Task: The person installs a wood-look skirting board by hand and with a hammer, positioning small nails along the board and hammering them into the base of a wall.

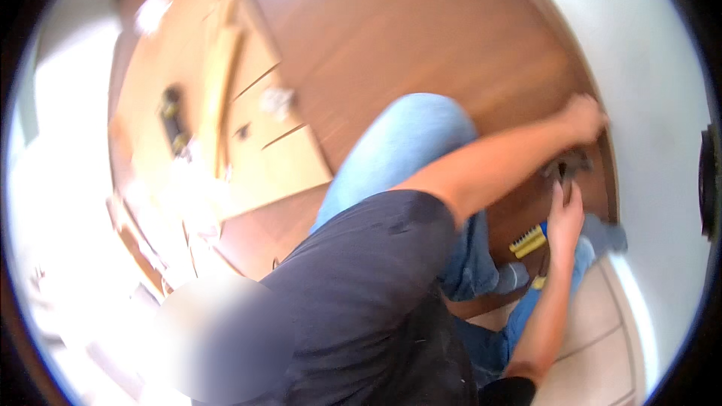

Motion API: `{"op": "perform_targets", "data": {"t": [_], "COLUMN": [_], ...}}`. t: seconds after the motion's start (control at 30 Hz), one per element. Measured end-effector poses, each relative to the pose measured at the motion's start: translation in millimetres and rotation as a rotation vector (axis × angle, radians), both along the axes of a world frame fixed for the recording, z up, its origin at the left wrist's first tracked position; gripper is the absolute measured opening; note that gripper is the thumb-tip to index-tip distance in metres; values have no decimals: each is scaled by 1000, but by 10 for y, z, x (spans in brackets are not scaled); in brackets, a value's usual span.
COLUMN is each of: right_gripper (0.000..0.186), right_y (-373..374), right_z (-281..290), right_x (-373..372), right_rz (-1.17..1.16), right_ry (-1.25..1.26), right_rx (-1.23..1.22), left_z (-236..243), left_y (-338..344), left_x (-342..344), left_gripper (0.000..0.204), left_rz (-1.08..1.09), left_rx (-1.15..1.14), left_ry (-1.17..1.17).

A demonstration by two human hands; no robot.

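My left hand (585,119) is curled at the edge of the wooden floor beside the white wall; its fingertips are blurred, and what they hold cannot be made out. Below it, my right hand (564,216) is closed on a dark handle that leads up to a grey metal tool (571,167) lying low against the floor edge. Beside that hand lies a yellow and blue toothed tool (526,242), with another yellow item (538,282) partly hidden under my forearm.
My jeans-clad legs (406,135) and socked feet rest on the brown floor (391,30). Cardboard sheets (286,165) at the left carry long pale strips, a black-and-yellow tool (173,116) and crumpled white material (278,101). The white wall (662,90) borders the right; pale tiles (587,338) lie below.
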State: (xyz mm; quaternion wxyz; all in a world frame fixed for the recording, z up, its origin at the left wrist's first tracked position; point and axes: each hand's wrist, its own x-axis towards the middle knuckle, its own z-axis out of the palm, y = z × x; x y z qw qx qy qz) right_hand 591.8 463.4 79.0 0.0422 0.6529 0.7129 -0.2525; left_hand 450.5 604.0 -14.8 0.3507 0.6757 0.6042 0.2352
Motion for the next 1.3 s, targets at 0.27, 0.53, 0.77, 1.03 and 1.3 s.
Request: {"op": "perform_targets", "data": {"t": [0.27,0.53,0.77,1.03,1.3], "right_gripper": [69,68,69,72,77], "right_y": [-602,-699,-659,-742,-775], "right_z": [-624,-636,-908,-989,-1057], "right_x": [-194,-198,-92,-72,5], "right_rz": [6,80,169,209,163], "right_ry": [34,7,13,53,15], "right_rx": [126,117,146,192,188], "left_z": [1294,695,118,-26,143], "left_y": [-848,-4615,-6642,-6655,-6613], "left_x": [-1367,-3451,-4224,-4119,-4270], "left_gripper": [32,26,31,45,30], "left_rz": [129,965,1563,1449,1484], "left_rx": [-61,-33,-232,-333,-161], "left_ry": [-256,63,68,30,112]}}
